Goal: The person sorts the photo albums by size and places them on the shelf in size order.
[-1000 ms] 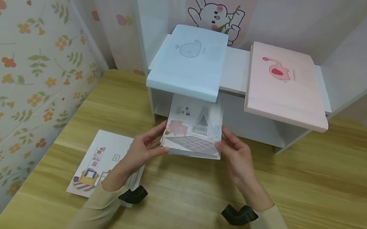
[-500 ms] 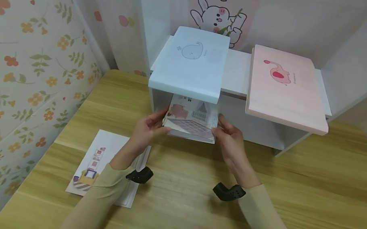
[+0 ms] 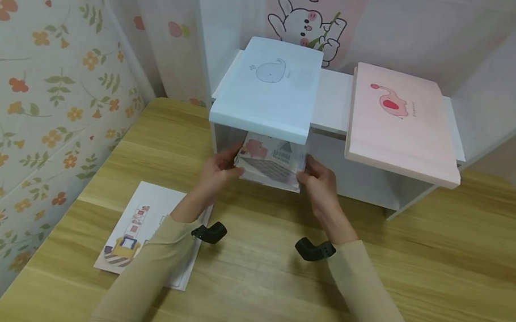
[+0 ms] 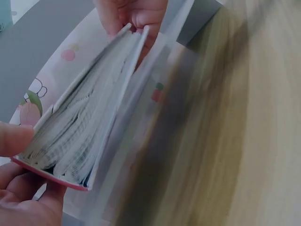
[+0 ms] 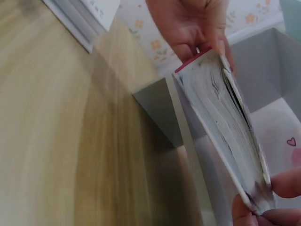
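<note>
A thick book (image 3: 267, 167) with a room drawing on its cover lies flat, its far part hidden beneath the overhanging light blue book (image 3: 271, 85). At its left side my left hand (image 3: 214, 179) pinches the edge, thumb on top and fingers below. My right hand (image 3: 324, 193) grips the opposite side the same way. In the left wrist view the page block (image 4: 87, 108) shows between two covers, with a red spine edge by the left hand (image 4: 28, 188). The right wrist view shows the pages (image 5: 225, 117) too, the right hand (image 5: 277, 202) holding the near corner.
A white shelf (image 3: 333, 102) with tall side panels stands at the back, a pink book (image 3: 402, 120) on its right part. Another illustrated book (image 3: 123, 235) lies on the wooden table (image 3: 252, 310) at the left, partly under the left forearm. A floral curtain hangs at the left.
Both hands have moved forward with the book, and more of it is now under the blue book and inside the shelf's lower opening. The book lying at the left has stayed in place.
</note>
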{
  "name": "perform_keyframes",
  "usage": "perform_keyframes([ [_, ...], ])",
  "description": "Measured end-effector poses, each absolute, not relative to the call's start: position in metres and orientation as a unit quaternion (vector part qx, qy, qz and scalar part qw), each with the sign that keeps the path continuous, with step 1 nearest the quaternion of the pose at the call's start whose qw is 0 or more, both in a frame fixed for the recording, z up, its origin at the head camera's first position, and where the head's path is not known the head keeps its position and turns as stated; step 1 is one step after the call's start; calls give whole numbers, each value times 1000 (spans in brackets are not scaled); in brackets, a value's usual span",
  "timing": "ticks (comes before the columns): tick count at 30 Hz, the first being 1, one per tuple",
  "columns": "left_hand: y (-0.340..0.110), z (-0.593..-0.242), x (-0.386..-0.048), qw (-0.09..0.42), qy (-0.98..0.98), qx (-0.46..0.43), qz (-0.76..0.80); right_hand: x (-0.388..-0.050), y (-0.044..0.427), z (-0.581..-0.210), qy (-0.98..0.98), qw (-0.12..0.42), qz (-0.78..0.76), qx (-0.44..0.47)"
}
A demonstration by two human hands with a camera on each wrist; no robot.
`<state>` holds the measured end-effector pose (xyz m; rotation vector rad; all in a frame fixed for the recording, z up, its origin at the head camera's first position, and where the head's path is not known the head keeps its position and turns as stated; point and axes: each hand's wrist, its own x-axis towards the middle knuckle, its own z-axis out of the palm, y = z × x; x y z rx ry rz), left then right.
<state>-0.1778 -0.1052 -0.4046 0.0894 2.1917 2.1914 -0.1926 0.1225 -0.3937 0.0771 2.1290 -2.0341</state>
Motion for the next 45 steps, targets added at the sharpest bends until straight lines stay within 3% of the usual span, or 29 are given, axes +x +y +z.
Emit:
perform_keyframes([
  [15, -103, -401, -197, 43, 704, -17, 709, -213, 100, -392, 814, 50, -578, 30],
  [29, -100, -402, -201, 30, 682, -46, 729, -220, 95, -388, 811, 101, -574, 57],
  [38, -99, -402, -201, 21, 677, -46, 734, -219, 100, -381, 803, 163, -571, 46],
  [45, -100, -403, -195, -9, 681, -34, 732, -208, 103, -385, 791, 132, -594, 52],
])
